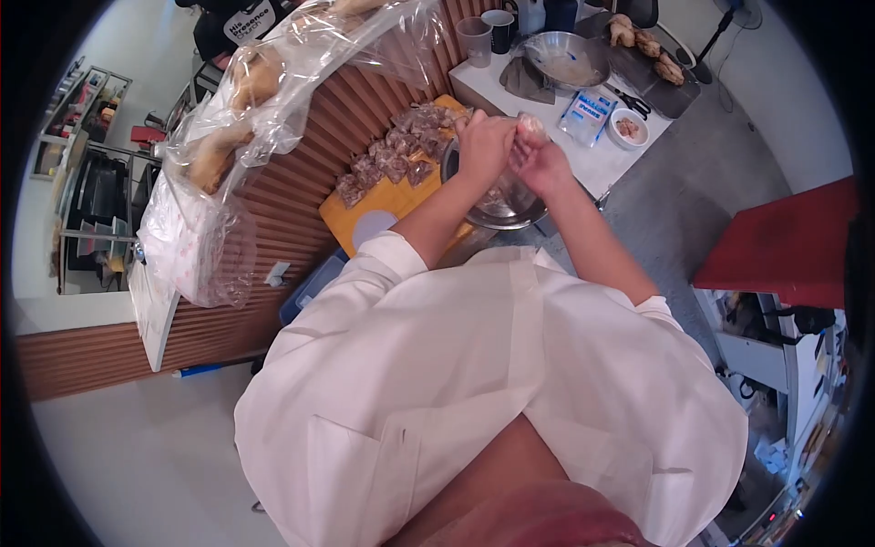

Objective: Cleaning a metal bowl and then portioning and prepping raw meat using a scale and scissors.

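Both hands are raised over a steel bowl (509,220) that holds some pale food. My left hand (484,140) is bent at the fingers close beside my right hand; what lies in its fingers is hidden. My right hand (540,161) holds a small clear plastic bag with pale contents (532,126) between thumb and fingers. Left of the bowl, several small knotted plastic bags of brownish food (391,164) lie on a yellow surface (383,210). A round lilac lid or disc (374,225) is near my left forearm.
A white table (595,164) bears a second steel bowl (566,58), a blue-and-white packet (588,117), a small white bowl of meat pieces (627,128), black-handled scissors (630,102) and a dark tray (673,92) with browned meat. Plastic-covered items (256,78) stand on a ledge at left; a person (219,34) is beyond.
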`<move>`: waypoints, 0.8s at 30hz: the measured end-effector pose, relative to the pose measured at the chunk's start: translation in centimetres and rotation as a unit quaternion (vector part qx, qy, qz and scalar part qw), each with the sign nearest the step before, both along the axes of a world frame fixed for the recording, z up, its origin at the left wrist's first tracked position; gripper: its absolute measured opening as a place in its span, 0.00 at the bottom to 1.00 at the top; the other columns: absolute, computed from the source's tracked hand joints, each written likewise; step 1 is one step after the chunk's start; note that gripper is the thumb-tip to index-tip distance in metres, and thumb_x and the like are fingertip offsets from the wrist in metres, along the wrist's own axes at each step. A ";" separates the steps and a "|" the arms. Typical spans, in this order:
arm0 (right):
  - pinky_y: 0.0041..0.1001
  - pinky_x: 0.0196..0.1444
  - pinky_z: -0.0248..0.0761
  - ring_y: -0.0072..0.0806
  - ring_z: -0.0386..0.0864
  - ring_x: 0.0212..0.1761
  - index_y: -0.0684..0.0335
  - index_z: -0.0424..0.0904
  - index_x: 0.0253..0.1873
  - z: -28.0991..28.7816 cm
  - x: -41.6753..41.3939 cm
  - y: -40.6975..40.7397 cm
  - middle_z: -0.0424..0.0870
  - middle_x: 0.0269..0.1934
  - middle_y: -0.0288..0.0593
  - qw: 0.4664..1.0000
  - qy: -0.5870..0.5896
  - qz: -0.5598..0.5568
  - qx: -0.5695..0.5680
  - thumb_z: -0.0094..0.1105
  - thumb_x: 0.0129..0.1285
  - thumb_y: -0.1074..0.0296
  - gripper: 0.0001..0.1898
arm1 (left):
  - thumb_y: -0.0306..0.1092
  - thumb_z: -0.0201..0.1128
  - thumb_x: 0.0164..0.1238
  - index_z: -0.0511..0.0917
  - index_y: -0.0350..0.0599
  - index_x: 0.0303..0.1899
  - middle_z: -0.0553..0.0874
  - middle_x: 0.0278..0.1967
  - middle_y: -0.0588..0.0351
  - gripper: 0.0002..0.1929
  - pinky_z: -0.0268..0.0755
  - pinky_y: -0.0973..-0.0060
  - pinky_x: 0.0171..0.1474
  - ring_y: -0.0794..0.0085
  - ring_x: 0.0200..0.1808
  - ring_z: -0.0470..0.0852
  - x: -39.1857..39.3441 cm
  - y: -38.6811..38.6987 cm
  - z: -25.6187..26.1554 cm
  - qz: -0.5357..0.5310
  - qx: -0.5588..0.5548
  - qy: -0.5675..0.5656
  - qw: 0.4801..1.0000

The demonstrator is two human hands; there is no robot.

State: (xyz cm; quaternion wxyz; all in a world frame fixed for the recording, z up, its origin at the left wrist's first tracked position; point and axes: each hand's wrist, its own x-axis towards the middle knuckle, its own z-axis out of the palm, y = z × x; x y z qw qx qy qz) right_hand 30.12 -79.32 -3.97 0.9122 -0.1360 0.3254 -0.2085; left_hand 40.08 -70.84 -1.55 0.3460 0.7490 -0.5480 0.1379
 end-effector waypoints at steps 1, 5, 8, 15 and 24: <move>0.35 0.68 0.61 0.31 0.70 0.63 0.57 0.77 0.54 2.1 -0.2 -0.3 0.76 0.60 0.35 1.000 -0.001 0.006 0.003 0.45 0.77 0.62 0.12 | 0.38 0.63 0.65 0.89 0.53 0.36 0.89 0.32 0.59 0.07 0.62 0.55 0.53 0.61 0.42 0.81 0.3 -1.0 0.2 0.006 0.003 -0.001 1.000; 0.37 0.73 0.55 0.31 0.67 0.67 0.57 0.71 0.66 5.4 -0.4 -1.2 0.73 0.65 0.33 0.983 -0.185 0.004 -0.018 0.46 0.77 0.63 0.17 | 0.39 0.64 0.65 0.89 0.54 0.37 0.87 0.30 0.60 0.07 0.60 0.56 0.49 0.63 0.39 0.80 0.6 -3.2 2.4 0.024 -0.082 0.012 0.996; 0.39 0.73 0.56 0.29 0.69 0.66 0.57 0.66 0.72 6.8 0.4 -2.3 0.72 0.67 0.32 0.966 -0.240 0.005 -0.100 0.46 0.78 0.62 0.22 | 0.40 0.65 0.65 0.90 0.58 0.38 0.88 0.31 0.63 0.07 0.58 0.60 0.47 0.64 0.37 0.80 0.2 -4.3 3.8 0.051 -0.101 -0.012 0.994; 0.30 0.61 0.59 0.23 0.69 0.60 0.45 0.59 0.76 4.4 0.7 -2.3 0.68 0.68 0.23 0.974 -0.165 0.112 -0.106 0.49 0.76 0.56 0.27 | 0.46 0.68 0.57 0.87 0.57 0.32 0.88 0.32 0.62 0.08 0.57 0.53 0.54 0.62 0.41 0.81 2.5 -4.5 4.7 0.106 0.043 -0.072 0.991; 0.32 0.48 0.63 0.20 0.73 0.47 0.43 0.77 0.57 -2.9 2.9 -1.7 0.79 0.49 0.27 0.991 -0.023 0.134 0.004 0.51 0.76 0.57 0.10 | 0.43 0.69 0.51 0.86 0.56 0.31 0.84 0.42 0.61 0.08 0.47 0.30 0.66 0.59 0.56 0.76 2.1 -2.8 -1.6 0.156 0.093 -0.048 0.982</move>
